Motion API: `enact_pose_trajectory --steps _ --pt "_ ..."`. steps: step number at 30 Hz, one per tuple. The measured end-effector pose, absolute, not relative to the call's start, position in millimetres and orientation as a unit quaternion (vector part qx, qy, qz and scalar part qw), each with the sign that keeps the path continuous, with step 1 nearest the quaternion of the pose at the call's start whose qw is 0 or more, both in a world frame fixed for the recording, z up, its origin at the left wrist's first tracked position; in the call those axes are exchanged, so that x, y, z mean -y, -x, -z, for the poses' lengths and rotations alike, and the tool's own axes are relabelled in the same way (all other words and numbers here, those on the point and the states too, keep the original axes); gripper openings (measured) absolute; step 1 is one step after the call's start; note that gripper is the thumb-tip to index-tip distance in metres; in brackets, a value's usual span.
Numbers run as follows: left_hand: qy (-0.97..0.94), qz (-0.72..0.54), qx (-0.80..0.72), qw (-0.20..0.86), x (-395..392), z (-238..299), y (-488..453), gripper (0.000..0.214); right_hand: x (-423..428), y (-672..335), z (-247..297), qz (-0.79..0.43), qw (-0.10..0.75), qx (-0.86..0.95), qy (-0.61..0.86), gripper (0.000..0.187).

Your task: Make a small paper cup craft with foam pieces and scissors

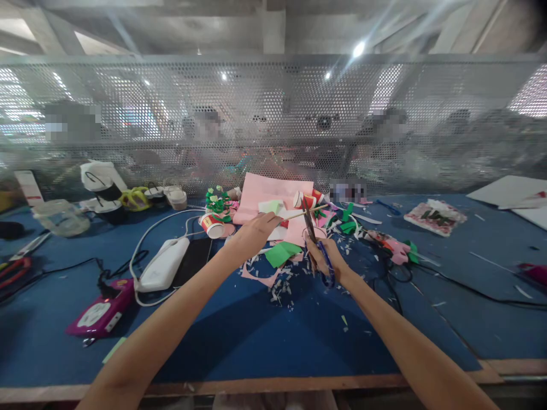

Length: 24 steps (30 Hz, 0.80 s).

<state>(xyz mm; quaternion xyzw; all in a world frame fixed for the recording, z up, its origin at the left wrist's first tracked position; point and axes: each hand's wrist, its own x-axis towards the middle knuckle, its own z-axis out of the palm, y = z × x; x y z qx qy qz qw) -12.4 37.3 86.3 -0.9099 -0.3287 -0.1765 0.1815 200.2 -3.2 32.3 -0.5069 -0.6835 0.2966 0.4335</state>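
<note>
My right hand (327, 256) is closed on the blue handles of a pair of scissors (310, 222), whose dark blades point away from me. Between the fingertips of my left hand (258, 230) is a thin pale stick (294, 216) that runs to the right, past the scissor blades. Whether the blades touch the stick I cannot tell. Below my hands lie a folded green paper (282, 253) and a curved pink paper scrap (262, 278) among white snippets. Behind them is a large pink sheet (256, 191). Red-and-white paper cups (212, 226) lie on their sides around it.
A phone (193, 262), white power bank (164, 265) and purple power strip (102, 310) with cables lie left on the blue table (256, 347). Other scissors (21, 262) and a clear container (62, 217) are farther left. A perforated metal screen (273, 114) stands behind.
</note>
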Motion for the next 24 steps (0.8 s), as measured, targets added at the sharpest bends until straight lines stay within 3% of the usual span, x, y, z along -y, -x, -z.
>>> enact_pose_trajectory --steps 7,12,24 --pt "0.882 0.214 0.35 0.23 -36.6 -89.1 10.1 0.029 3.5 -197.7 -29.0 -0.279 0.435 0.685 0.514 0.047" --pt "0.868 0.222 0.362 0.259 -35.7 -90.0 14.4 0.038 7.2 -195.5 -29.9 -0.271 0.428 0.696 0.509 0.046" --pt "0.876 0.259 0.279 0.296 -42.6 -88.0 19.9 0.038 9.4 -191.1 -28.7 -0.261 0.439 0.7 0.499 0.047"
